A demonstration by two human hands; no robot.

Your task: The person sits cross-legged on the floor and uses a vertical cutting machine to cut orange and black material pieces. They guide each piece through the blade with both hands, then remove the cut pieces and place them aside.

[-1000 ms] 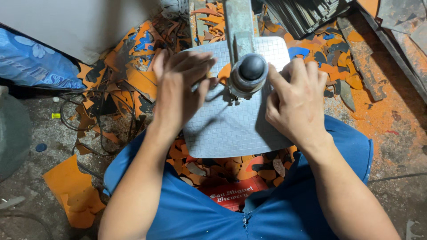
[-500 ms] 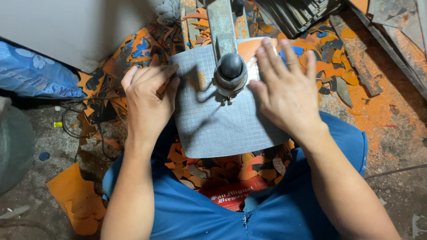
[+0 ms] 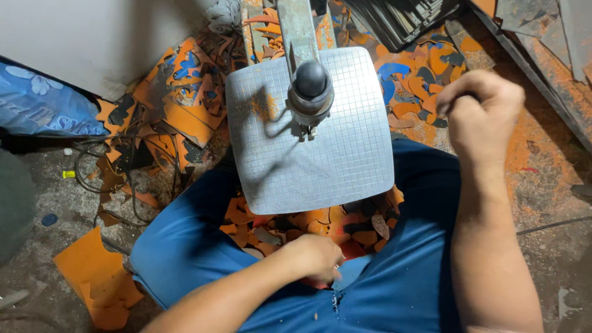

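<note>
Head view, looking straight down at a seated person in blue trousers (image 3: 407, 290).

Left hand (image 3: 314, 259): low between the knees, fingers curled down into a heap of orange and dark offcuts (image 3: 290, 225) under the machine table's front edge. It looks to be picking at or closing on a piece there. Fingertips are hidden, so I cannot tell whether anything is actually gripped.

Right hand (image 3: 481, 114): raised off to the right of the table, clenched in a loose fist with the knuckles up. Something dark may sit inside the fist near the thumb; too small to confirm.

Machine table (image 3: 333, 160): square metal plate with rounded corners and a fine grid scored across it, grey and shiny, with a smear of orange dust near its upper left. It sits just above the lap, between the knees, within easy reach of both hands. Nothing lies on it. The machine head (image 3: 311, 89), a round dark knob on a metal collar, hangs over the plate's upper middle from an arm (image 3: 297, 28) coming in from the top.

Surroundings: orange, blue and black scraps (image 3: 185, 105) litter the floor around the machine. A stack of dark flat sheets (image 3: 401, 18) lies at top right, a blue patterned sack (image 3: 43, 108) at left, and cables (image 3: 105, 166) trail across the concrete floor (image 3: 37, 203).
</note>
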